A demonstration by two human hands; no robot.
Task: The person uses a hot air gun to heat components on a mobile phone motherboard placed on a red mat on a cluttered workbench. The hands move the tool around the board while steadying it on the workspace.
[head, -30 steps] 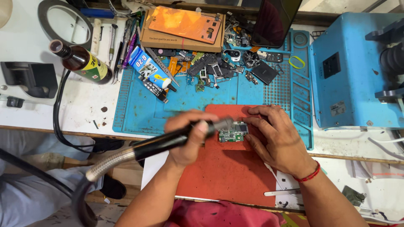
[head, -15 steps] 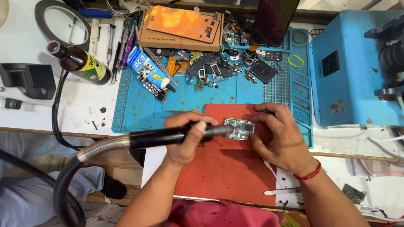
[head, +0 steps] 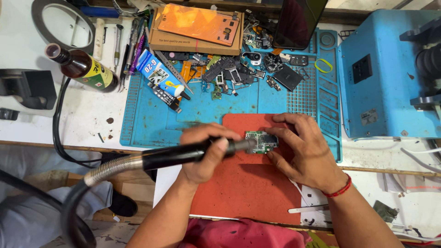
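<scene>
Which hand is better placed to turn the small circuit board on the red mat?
Probably the right hand: its fingers already touch the circuit board, while the left hand is gripping the black hot-air handpiece.

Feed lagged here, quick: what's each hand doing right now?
Left hand: closed around the black hot-air wand, nozzle at the board.
Right hand: open, fingertips steadying the board on the red mat.
</scene>
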